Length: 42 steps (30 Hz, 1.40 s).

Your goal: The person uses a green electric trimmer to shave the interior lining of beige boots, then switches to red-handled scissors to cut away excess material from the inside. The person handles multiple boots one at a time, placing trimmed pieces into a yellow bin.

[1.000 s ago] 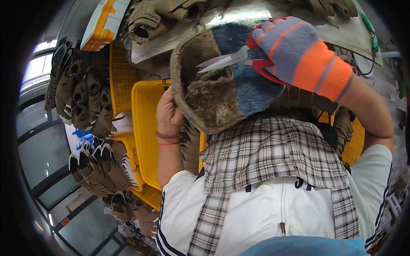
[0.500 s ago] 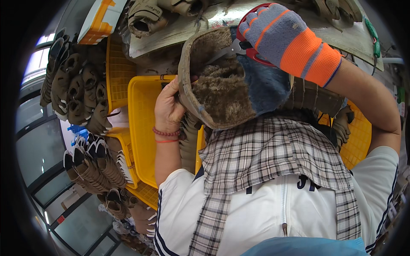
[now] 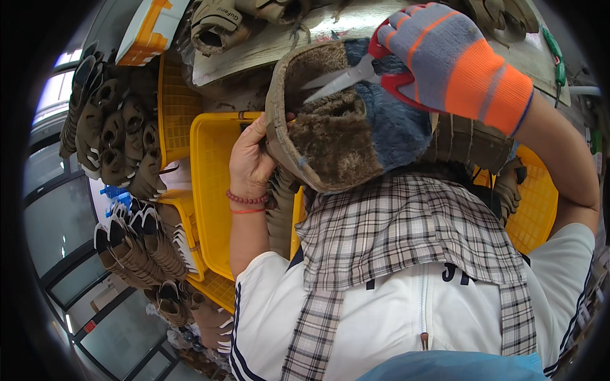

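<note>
My bare left hand (image 3: pixel 253 159), with a beaded bracelet at the wrist, is closed on the left edge of a plush-lined piece (image 3: pixel 340 149). This piece is brown on its left and blue on its right, with a raised brown rim; I cannot make out its exact kind. My right hand (image 3: pixel 445 60), in a grey and orange knit glove, is closed round the red handles of a pair of scissors (image 3: pixel 348 79). The blades are slightly apart over the brown plush, pointing left. Some of my left fingertips are hidden behind the rim.
Brown shoes (image 3: pixel 219 25) lie on the worktable (image 3: pixel 216 66) at the far side. Yellow crates (image 3: pixel 200 184) stand at the left, and another yellow crate (image 3: pixel 537 203) at the right. Stacked brown shoe parts (image 3: pixel 117 127) fill the left. A green-handled tool (image 3: pixel 556 57) lies at the far right.
My right hand has shifted right with the scissors, and more of their blades now shows, spread apart. My left hand and the plush-lined piece have hardly moved.
</note>
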### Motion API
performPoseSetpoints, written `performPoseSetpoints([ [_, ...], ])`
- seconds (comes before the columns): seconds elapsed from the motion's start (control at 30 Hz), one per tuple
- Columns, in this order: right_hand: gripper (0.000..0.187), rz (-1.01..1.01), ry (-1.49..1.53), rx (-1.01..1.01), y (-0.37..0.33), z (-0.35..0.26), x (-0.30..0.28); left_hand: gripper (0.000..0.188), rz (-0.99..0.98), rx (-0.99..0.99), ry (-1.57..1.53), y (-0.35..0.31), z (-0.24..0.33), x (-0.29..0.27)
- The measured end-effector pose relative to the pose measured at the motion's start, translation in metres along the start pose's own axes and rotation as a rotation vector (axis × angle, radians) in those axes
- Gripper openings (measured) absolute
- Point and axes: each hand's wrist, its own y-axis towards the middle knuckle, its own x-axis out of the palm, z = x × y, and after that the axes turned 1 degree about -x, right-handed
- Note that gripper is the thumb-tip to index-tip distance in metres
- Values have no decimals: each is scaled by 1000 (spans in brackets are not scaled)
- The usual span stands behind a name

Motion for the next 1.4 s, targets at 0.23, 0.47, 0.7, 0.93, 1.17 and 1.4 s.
performPoseSetpoints([
  [0.23, 47, -264, -75, 56, 0, -25, 0, 30, -115, -38, -104, 2, 2, -3],
  [0.47, 45, -328, -88, 52, 8, -29, 10, 28, -178, -59, -162, 2, 4, -4],
  [0.7, 44, 53, 161, 3, -16, 5, -2, 32, -4, 59, 64, -6, 2, 6],
  [0.93, 47, 278, 1331, 490, -30, -1, -7, 29, -267, 172, 5, 17, 3, 105],
  [1.17, 39, 566, 1125, 581, -80, 34, -55, 31, -549, 351, 514, 45, -18, 187],
  [1.4, 27, 501, 679, 1048, -258, 54, -11, 19, -138, 381, 1283, 43, -5, 80],
])
